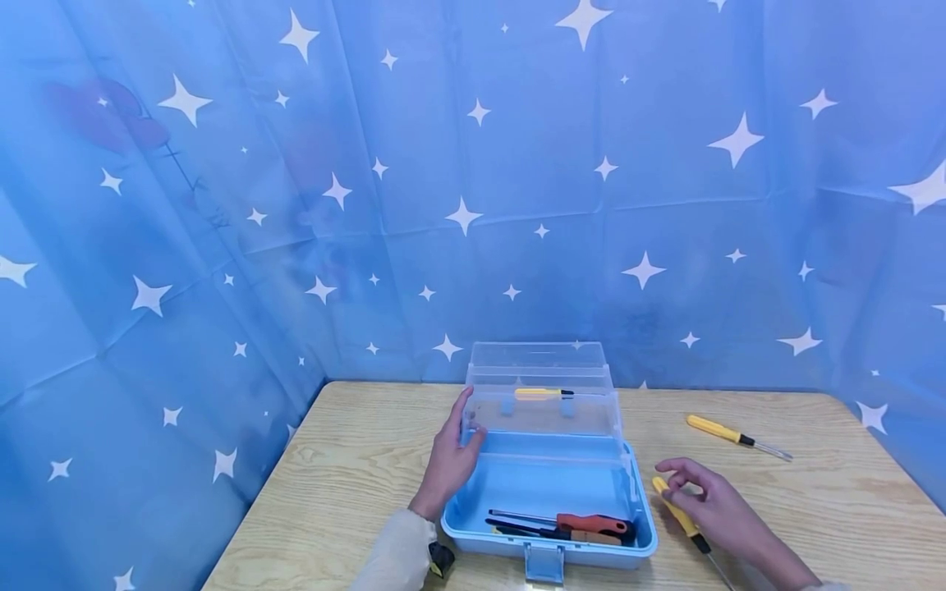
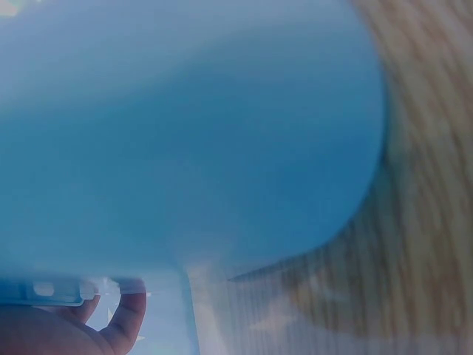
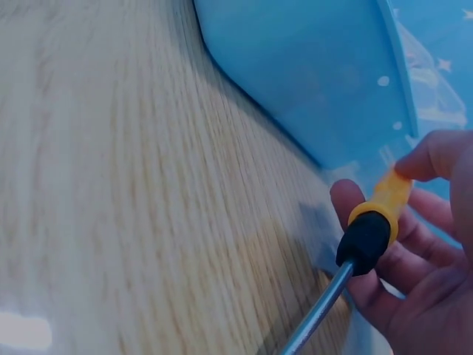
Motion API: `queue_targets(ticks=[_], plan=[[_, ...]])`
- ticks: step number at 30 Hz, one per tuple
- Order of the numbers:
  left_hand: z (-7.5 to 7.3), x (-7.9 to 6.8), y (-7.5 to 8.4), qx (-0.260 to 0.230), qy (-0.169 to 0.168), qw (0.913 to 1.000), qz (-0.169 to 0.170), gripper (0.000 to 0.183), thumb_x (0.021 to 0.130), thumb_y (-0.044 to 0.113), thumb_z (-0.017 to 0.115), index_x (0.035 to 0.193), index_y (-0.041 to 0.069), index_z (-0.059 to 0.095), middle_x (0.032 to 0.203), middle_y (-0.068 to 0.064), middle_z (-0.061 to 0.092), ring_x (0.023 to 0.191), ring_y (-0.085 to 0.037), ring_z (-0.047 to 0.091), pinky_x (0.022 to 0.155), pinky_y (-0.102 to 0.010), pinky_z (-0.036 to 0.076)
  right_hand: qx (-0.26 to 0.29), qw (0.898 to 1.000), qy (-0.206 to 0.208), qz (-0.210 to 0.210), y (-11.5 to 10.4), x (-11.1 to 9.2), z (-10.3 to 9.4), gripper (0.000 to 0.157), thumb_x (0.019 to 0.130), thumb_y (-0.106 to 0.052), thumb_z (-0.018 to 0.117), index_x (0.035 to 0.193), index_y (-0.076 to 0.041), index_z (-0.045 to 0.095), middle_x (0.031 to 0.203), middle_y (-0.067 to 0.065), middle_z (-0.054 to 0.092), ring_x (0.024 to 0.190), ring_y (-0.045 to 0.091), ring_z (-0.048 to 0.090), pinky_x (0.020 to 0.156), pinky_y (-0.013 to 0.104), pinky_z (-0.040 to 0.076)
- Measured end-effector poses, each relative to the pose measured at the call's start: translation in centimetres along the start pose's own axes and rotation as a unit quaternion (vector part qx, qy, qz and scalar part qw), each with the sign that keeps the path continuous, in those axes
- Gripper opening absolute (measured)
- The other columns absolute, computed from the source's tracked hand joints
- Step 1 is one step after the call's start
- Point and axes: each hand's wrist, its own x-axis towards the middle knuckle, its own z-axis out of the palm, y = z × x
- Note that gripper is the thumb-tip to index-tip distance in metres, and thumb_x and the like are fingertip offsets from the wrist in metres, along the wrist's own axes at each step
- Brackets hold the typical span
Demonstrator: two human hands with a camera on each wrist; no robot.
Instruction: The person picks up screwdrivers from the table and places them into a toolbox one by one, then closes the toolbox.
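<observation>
A light-blue toolbox (image 1: 643, 513) stands with its clear lid (image 1: 547, 414) raised. My left hand (image 1: 449, 461) holds the lid's left edge, thumb at the front; in the left wrist view, curled fingers (image 2: 131, 318) show beneath the blurred box wall (image 2: 222, 148). Right of the box, my right hand (image 1: 705, 505) grips a yellow-handled screwdriver (image 1: 681, 515), its shaft pointing toward me. In the right wrist view, thumb and fingers pinch its yellow handle (image 3: 388, 196), past a black collar. Inside the box lie a red-handled screwdriver (image 1: 591, 524) and a dark tool with a brown handle (image 1: 594, 538).
Another yellow-handled screwdriver (image 1: 713, 428) lies on the wooden table (image 1: 850, 509), behind my right hand. A further yellow handle (image 1: 538, 393) shows at the clear lid; whether in or behind it, I cannot tell. A blue star-patterned curtain (image 1: 532, 164) hangs behind the table.
</observation>
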Motion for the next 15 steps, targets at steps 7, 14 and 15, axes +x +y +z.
queue_targets(ticks=[7, 14, 15], plan=[[0.00, 0.00, 0.00, 0.000, -0.001, 1.0000, -0.009, 0.061, 0.103, 0.031, 0.051, 0.152, 0.051, 0.021, 0.159, 0.003, 0.035, 0.144, -0.030, 0.037, 0.113, -0.061, 0.032, -0.008, 1.000, 0.001, 0.002, -0.35, 0.12, -0.10, 0.037, 0.096, -0.011, 0.061, 0.131, -0.002, 0.055, 0.099, 0.007, 0.059, 0.088, 0.013, 0.059, 0.069, 0.025, 0.054], [0.02, 0.07, -0.09, -0.002, -0.004, 0.9999, -0.015, 0.062, 0.103, 0.030, 0.051, 0.152, 0.053, 0.020, 0.160, 0.005, 0.033, 0.146, -0.028, 0.035, 0.114, -0.060, 0.032, -0.011, 1.000, 0.006, -0.014, -0.64, 0.19, -0.42, 0.034, 0.096, -0.011, 0.061, 0.129, -0.002, 0.057, 0.098, 0.007, 0.060, 0.088, 0.011, 0.061, 0.070, 0.024, 0.055], [0.02, 0.05, -0.12, -0.002, -0.004, 0.9999, -0.014, 0.062, 0.103, 0.030, 0.052, 0.152, 0.052, 0.021, 0.160, 0.004, 0.033, 0.146, -0.029, 0.035, 0.114, -0.060, 0.032, -0.011, 1.000, 0.006, -0.015, -0.66, 0.20, -0.49, 0.033, 0.096, -0.011, 0.061, 0.128, -0.003, 0.058, 0.099, 0.007, 0.060, 0.088, 0.011, 0.061, 0.069, 0.024, 0.055]])
